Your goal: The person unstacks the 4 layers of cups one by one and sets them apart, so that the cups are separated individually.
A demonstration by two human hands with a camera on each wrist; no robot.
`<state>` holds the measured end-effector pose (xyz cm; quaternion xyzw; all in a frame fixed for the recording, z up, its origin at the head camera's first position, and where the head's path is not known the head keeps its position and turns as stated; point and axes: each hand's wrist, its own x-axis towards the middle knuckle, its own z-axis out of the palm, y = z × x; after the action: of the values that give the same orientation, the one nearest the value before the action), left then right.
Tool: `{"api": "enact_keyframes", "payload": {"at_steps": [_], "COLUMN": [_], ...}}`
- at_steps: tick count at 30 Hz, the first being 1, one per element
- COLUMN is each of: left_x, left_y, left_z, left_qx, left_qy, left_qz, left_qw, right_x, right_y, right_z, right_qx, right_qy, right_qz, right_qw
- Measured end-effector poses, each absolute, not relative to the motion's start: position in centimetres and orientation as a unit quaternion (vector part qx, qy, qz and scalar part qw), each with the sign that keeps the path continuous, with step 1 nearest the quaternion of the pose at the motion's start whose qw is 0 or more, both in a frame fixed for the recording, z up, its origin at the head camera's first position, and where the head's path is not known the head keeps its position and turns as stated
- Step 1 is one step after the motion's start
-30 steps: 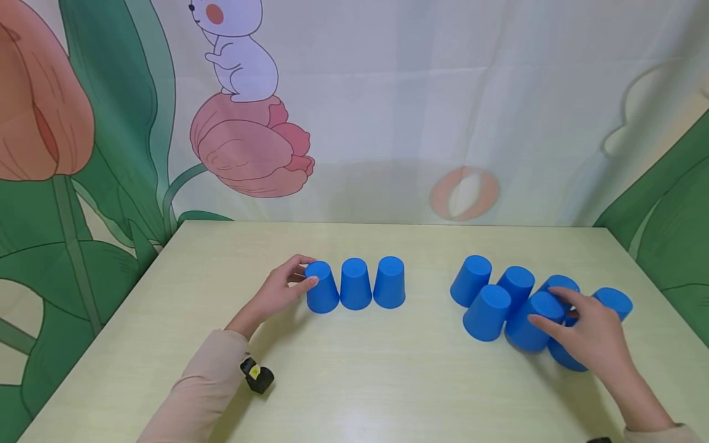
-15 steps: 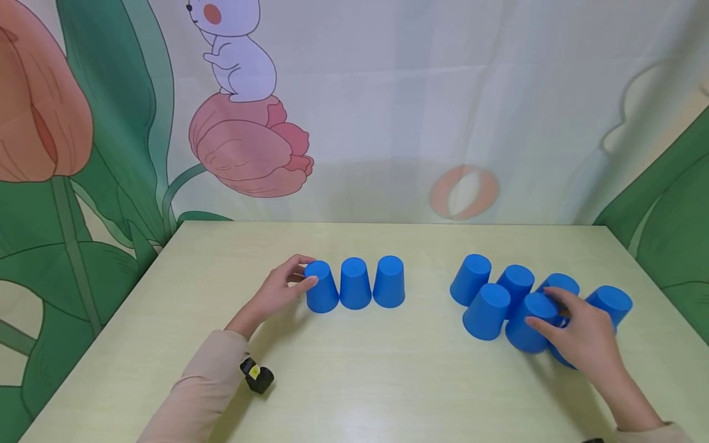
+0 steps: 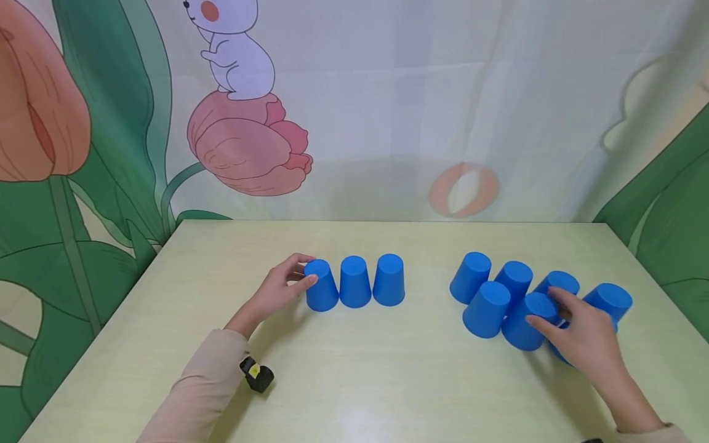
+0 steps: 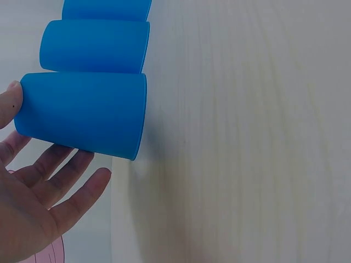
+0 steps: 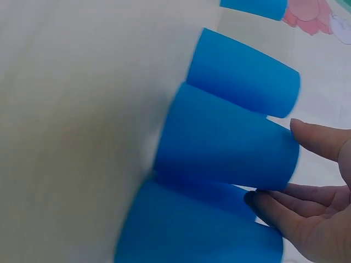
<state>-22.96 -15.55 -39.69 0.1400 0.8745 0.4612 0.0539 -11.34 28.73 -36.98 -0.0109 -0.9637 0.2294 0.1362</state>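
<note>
The left hand (image 3: 277, 290) pinches the end cup (image 3: 321, 285) of the upside-down row of three on the desk (image 3: 354, 381), while the right hand (image 3: 584, 335) closes round a cup (image 3: 526, 321) in the right cluster, seemingly mid-pickup; lifting it cleanly needs care with its touching neighbours.

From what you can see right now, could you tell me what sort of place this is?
Probably a staged indoor tabletop, perhaps a play or recording corner: a pale wooden table bearing upside-down blue cups, backed by a hanging cartoon backdrop of a rabbit on tulips.
</note>
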Motion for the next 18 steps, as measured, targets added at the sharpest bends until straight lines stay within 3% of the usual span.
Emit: {"api": "enact_keyframes", "payload": {"at_steps": [12,18], "left_x": [-22.9,-23.0], "left_y": [-15.5,-15.5], "left_z": [-39.7,-39.7], "left_qx": [0.137,0.137], "left_qy": [0.876,0.876], "left_qz": [0.459,0.459], "left_qw": [0.052,0.053], "right_x": [-11.1,-11.6], "right_y": [28.0,25.9], "right_z": [-35.2,-34.9], "right_qx": [-0.024,0.029], "right_qy": [-0.933,-0.924], "right_qz": [0.299,0.339], "right_qw": [0.199,0.174]}}
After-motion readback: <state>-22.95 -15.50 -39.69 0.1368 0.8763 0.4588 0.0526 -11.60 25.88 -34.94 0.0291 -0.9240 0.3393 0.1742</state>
